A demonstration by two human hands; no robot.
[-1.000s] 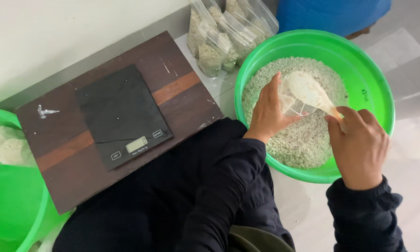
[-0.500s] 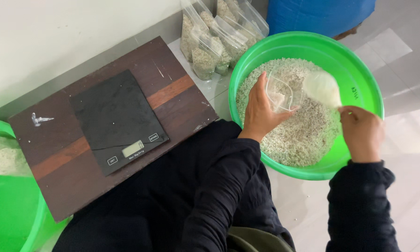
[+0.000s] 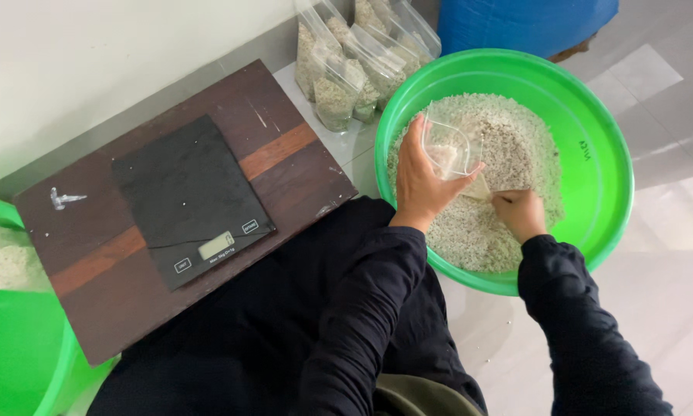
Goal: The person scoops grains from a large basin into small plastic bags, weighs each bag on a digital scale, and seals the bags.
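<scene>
Here the left hand (image 3: pixel 420 181) grips a clear bag (image 3: pixel 450 148); beside it, the right hand (image 3: pixel 520 214) clasps a scoop (image 3: pixel 481 187).

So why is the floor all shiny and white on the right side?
Head view: daylight glares off the pale floor tiles there, washing them out; the green basin and grain are evenly lit with soft shadows; the clear bag in the left hand reflects a little; the right hand looks sharp, not blurred.

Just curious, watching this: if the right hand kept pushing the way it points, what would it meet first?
The right hand points down into the white grain in the round green plastic basin; it would likely dig deeper into grain, then perhaps meet the basin's bottom.
</scene>
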